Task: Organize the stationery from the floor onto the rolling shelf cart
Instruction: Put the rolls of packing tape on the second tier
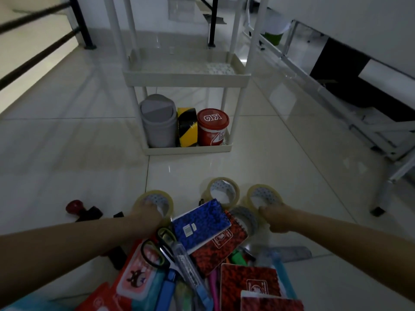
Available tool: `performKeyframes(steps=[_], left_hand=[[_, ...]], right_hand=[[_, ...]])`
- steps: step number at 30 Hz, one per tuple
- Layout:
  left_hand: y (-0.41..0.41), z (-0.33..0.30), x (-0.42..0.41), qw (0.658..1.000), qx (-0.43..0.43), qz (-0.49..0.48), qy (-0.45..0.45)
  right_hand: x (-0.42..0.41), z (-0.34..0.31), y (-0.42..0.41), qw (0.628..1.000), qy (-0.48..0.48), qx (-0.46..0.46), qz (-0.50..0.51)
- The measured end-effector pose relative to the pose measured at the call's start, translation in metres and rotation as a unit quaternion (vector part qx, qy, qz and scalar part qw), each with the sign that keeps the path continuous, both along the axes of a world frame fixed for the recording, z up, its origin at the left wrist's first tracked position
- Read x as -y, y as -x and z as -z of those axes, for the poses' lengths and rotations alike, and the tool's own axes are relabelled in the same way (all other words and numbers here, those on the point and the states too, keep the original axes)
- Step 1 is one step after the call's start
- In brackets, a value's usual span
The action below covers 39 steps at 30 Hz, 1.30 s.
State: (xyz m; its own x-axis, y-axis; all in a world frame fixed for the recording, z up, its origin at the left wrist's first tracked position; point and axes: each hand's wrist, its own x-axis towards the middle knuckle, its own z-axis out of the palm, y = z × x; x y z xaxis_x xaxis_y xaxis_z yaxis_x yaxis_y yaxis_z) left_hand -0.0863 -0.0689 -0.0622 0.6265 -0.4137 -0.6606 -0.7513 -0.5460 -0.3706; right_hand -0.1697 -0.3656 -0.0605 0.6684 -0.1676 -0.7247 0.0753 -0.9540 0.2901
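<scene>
Stationery lies heaped on the floor in front of me: a blue notebook (pixel 202 223), red notebooks (pixel 250 281), black-handled scissors (pixel 157 252) and several clear tape rolls. My left hand (pixel 146 215) grips the left tape roll (pixel 155 202), fingers curled into its core. My right hand (pixel 277 217) holds the right tape roll (pixel 263 196) at its near rim. A third tape roll (pixel 222 191) lies between them, and another (pixel 246 217) lies beside my right hand. The white rolling cart (pixel 186 75) stands ahead.
The cart's bottom shelf (pixel 188 149) holds a grey bin (pixel 157 121), a black-and-yellow tape roll (pixel 187 126) and a red tub (pixel 213 126). A red-knobbed stamp (pixel 82 209) lies on the floor at left. A white desk frame (pixel 359 122) runs along the right.
</scene>
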Motion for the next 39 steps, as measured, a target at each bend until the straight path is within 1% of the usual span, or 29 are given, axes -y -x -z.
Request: performKeyframes(steps=[1, 3, 4, 6, 9, 11, 12, 13, 14, 16, 20, 24, 26, 28, 30, 32, 33, 34, 36, 37, 39], left_hand=[[-0.002, -0.002, 0.004, 1.000, -0.008, -0.009, 0.020], [-0.007, -0.005, 0.008, 0.997, -0.005, -0.026, 0.072], [-0.011, -0.008, 0.008, 0.996, 0.014, -0.025, 0.088], [-0.018, -0.012, 0.000, 0.995, 0.066, 0.010, 0.071], [-0.030, -0.020, -0.013, 0.988, 0.119, 0.088, 0.046], [-0.037, -0.027, -0.013, 0.981, 0.148, 0.091, 0.083], [-0.041, -0.031, -0.010, 0.976, 0.164, 0.072, 0.121], [-0.044, -0.035, -0.008, 0.966, 0.180, 0.053, 0.175], [-0.049, -0.038, -0.005, 0.947, 0.210, 0.052, 0.239], [-0.061, -0.049, 0.000, 0.912, 0.263, 0.073, 0.307], [-0.082, -0.069, 0.010, 0.870, 0.311, 0.085, 0.373], [-0.086, -0.097, 0.016, 0.848, 0.322, 0.081, 0.414], [-0.088, -0.102, 0.016, 0.843, 0.324, 0.093, 0.419], [-0.088, -0.104, 0.014, 0.847, 0.335, 0.113, 0.396], [-0.094, -0.099, 0.010, 0.843, 0.349, 0.126, 0.389], [-0.100, -0.091, 0.008, 0.829, 0.363, 0.146, 0.400], [-0.102, -0.088, 0.008, 0.821, 0.373, 0.159, 0.402], [-0.102, -0.087, 0.007, 0.815, 0.385, 0.167, 0.399], [-0.098, -0.091, 0.007, 0.832, 0.378, 0.159, 0.374], [-0.097, -0.092, 0.007, 0.839, 0.370, 0.162, 0.365], [-0.095, -0.092, 0.008, 0.842, 0.365, 0.152, 0.368]], right_hand=[[-0.001, 0.004, -0.002, 1.000, -0.011, 0.019, 0.002], [-0.001, 0.007, -0.007, 0.999, 0.000, 0.047, -0.010], [-0.003, 0.005, -0.009, 0.999, 0.011, 0.050, -0.014], [-0.006, -0.002, -0.012, 0.997, 0.031, 0.064, -0.011], [-0.011, -0.016, -0.020, 0.990, 0.050, 0.127, -0.034], [-0.015, -0.028, -0.025, 0.981, 0.077, 0.160, -0.076], [-0.016, -0.034, -0.029, 0.976, 0.084, 0.180, -0.087], [-0.017, -0.041, -0.035, 0.971, 0.084, 0.204, -0.089], [-0.019, -0.050, -0.040, 0.968, 0.083, 0.224, -0.082], [-0.025, -0.069, -0.052, 0.963, 0.072, 0.252, -0.060], [-0.043, -0.104, -0.072, 0.947, 0.008, 0.322, -0.006], [-0.063, -0.134, -0.083, 0.919, -0.064, 0.389, 0.025], [-0.070, -0.147, -0.086, 0.907, -0.084, 0.411, 0.033], [-0.073, -0.157, -0.091, 0.886, -0.109, 0.449, 0.040], [-0.072, -0.166, -0.098, 0.841, -0.150, 0.518, 0.029], [-0.070, -0.178, -0.108, 0.795, -0.191, 0.576, 0.010], [-0.070, -0.186, -0.115, 0.782, -0.202, 0.590, 0.003], [-0.068, -0.195, -0.125, 0.776, -0.204, 0.597, -0.004], [-0.065, -0.211, -0.149, 0.777, -0.198, 0.598, -0.019], [-0.063, -0.218, -0.163, 0.782, -0.193, 0.592, -0.023], [-0.059, -0.227, -0.188, 0.799, -0.172, 0.575, -0.026]])
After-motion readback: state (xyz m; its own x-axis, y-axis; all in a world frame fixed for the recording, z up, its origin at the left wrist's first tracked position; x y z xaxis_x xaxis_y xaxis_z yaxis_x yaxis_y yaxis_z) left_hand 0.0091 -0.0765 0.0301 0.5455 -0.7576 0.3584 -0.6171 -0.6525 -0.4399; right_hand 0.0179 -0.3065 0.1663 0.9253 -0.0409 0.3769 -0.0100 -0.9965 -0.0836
